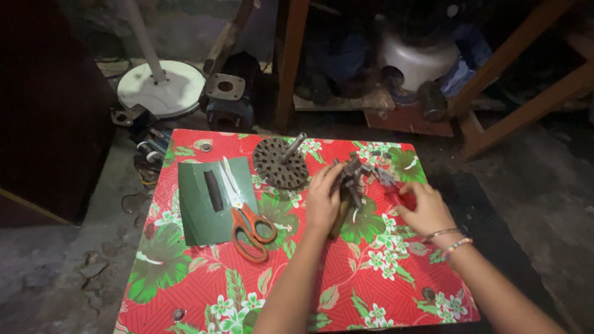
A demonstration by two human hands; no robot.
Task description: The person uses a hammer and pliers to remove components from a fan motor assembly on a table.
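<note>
Forearms come in from the near edge and meet over the far right part of the worktop, a small table under a red cloth printed with green leaves and white flowers. The left hand is closed around a dark metal part, fingers curled over its left side, with what looks like a wooden handle running from under the palm back toward the person. The part stands roughly upright, its long axis leaning slightly away and to the right. The right hand, with bracelets at the wrist, sits just right of it, fingers bent and pinched on a small red-tipped piece that reaches in toward the part; whether this is a tool I cannot tell. Both hands are near the part; the left is already on it, the right touches it only through that piece.

Left of the hands lie orange-handled scissors, blades pointing away, partly over a dark green sheet that carries a black strip. Farther off, just beyond the left hand, a round perforated metal disc with a shaft sticking up rests on the cloth. No container is on the worktop. On the floor beyond stand a white round fan base and wooden legs.
</note>
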